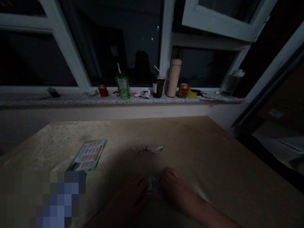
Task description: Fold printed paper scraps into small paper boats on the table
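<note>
On a tan table (213, 148), my left hand (133, 190) and my right hand (172, 185) meet at the near edge in deep shadow. Between them is a small folded piece of printed paper (152, 185), pinched by the fingers of both hands. Further out on the table lie two small folded paper shapes (147, 149) side by side. A printed leaflet (88, 155) lies flat to the left of my hands.
A stone window sill (71, 99) runs along the back under dark windows. It carries a green bottle (123, 85), a red can (103, 91), a dark cup with a straw (158, 86), a tall beige flask (174, 77) and a gold can (183, 90).
</note>
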Tool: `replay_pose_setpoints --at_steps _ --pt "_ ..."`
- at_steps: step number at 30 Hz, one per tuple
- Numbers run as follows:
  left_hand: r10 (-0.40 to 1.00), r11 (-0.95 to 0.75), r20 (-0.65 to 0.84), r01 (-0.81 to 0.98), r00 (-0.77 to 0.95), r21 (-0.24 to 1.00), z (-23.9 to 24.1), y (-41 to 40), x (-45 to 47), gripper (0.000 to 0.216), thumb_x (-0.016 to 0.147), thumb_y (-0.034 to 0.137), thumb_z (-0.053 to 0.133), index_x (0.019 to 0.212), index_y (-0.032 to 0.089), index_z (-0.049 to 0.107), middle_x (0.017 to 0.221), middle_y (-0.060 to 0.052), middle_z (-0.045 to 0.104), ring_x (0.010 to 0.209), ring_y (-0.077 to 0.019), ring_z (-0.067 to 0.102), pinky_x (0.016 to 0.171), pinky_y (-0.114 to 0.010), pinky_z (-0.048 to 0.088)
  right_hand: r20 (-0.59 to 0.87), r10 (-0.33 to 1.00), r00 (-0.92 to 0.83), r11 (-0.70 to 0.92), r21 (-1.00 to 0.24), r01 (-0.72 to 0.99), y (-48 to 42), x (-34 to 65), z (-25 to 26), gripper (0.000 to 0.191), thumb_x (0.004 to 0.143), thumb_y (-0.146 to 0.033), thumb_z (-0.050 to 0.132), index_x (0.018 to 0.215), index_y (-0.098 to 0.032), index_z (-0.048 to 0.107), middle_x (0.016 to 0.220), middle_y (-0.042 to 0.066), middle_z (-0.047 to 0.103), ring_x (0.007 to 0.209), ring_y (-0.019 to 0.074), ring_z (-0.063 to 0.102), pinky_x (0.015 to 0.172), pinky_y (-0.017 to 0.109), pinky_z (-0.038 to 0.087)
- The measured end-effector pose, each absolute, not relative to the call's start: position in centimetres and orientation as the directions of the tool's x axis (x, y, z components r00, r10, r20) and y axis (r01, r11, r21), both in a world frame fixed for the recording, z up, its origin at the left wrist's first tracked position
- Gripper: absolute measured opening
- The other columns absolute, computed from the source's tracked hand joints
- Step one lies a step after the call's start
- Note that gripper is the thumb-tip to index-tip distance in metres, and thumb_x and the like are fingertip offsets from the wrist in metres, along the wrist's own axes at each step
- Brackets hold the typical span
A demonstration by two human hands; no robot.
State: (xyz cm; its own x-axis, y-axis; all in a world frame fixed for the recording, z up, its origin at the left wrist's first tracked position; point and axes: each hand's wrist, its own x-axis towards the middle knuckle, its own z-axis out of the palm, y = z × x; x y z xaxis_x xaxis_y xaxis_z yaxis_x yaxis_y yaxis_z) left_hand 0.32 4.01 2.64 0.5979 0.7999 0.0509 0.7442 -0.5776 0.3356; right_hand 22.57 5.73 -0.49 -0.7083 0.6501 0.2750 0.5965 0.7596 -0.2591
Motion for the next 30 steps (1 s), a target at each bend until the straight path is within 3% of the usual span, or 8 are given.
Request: replay_pose_setpoints --at_steps 7,10,18,22,26,30 --pt "0.789 -0.607 0.052 0.762 0.612 0.228 3.5 4.2 0.9 0.011 0.094 0.025 0.053 0.098 0.020 0.061 0.101 -0.004 0.058 0.094 -0.0236 0.051 0.085 -0.041 0.041 0.253 0.665 -0.703 0.742 -0.333 0.582 5.1 22.7 1.4 0.003 0.089 -0.017 0.054 0.090 -0.020 0.054 0.092 0.002 0.056 0.091 0.0188 0.046 0.088 0.032 0.035" --pt "0.790 -0.608 0.056 0.769 0.610 0.197 2.9 4.3 1.0 0.013 0.094 0.018 0.049 0.099 0.021 0.061 0.099 -0.003 0.058 0.093 -0.0226 0.051 0.086 -0.041 0.038 0.234 0.643 -0.729 0.758 -0.326 0.564 5.4 22.3 2.0 0.019 0.084 -0.029 0.062 0.098 -0.019 0.054 0.096 0.004 0.057 0.095 0.0209 0.048 0.089 0.034 0.035" --pt "0.807 -0.586 0.018 0.797 0.590 0.145 2.3 4.6 1.2 0.021 0.090 0.008 0.047 0.097 0.020 0.063 0.101 -0.003 0.062 0.094 -0.0228 0.054 0.088 -0.042 0.037 0.133 0.521 -0.843 0.849 0.020 0.527 7.5 19.7 1.0 0.008 0.091 -0.024 0.051 0.089 -0.017 0.056 0.083 0.004 0.062 0.083 0.0209 0.055 0.087 0.039 0.035" --pt "0.832 -0.549 0.008 0.823 0.554 0.145 2.4 4.6 1.6 0.022 0.089 0.006 0.047 0.100 0.018 0.062 0.102 -0.004 0.064 0.093 -0.0228 0.056 0.088 -0.041 0.038 0.100 0.473 -0.875 0.870 0.104 0.482 7.8 19.4 0.9 0.008 0.089 -0.021 0.052 0.092 -0.016 0.057 0.082 0.005 0.063 0.079 0.0216 0.056 0.083 0.039 0.037" --pt "0.859 -0.506 0.012 0.845 0.512 0.171 2.6 4.6 1.8 0.020 0.090 0.006 0.046 0.096 0.017 0.062 0.098 -0.005 0.065 0.089 -0.0227 0.058 0.085 -0.039 0.041 0.083 0.470 -0.879 0.876 0.077 0.476 8.0 19.6 0.8 0.007 0.089 -0.018 0.052 0.093 -0.015 0.057 0.083 0.006 0.064 0.080 0.0220 0.057 0.083 0.039 0.037" --pt "0.879 -0.471 0.029 0.856 0.476 0.215 2.8 4.7 1.8 0.025 0.090 0.004 0.042 0.099 0.018 0.062 0.099 -0.004 0.066 0.091 -0.0207 0.059 0.084 -0.035 0.042 0.122 0.501 -0.857 0.865 -0.035 0.501 8.2 19.6 1.2 0.008 0.092 -0.019 0.049 0.093 -0.016 0.057 0.085 0.005 0.065 0.082 0.0213 0.059 0.084 0.038 0.036"
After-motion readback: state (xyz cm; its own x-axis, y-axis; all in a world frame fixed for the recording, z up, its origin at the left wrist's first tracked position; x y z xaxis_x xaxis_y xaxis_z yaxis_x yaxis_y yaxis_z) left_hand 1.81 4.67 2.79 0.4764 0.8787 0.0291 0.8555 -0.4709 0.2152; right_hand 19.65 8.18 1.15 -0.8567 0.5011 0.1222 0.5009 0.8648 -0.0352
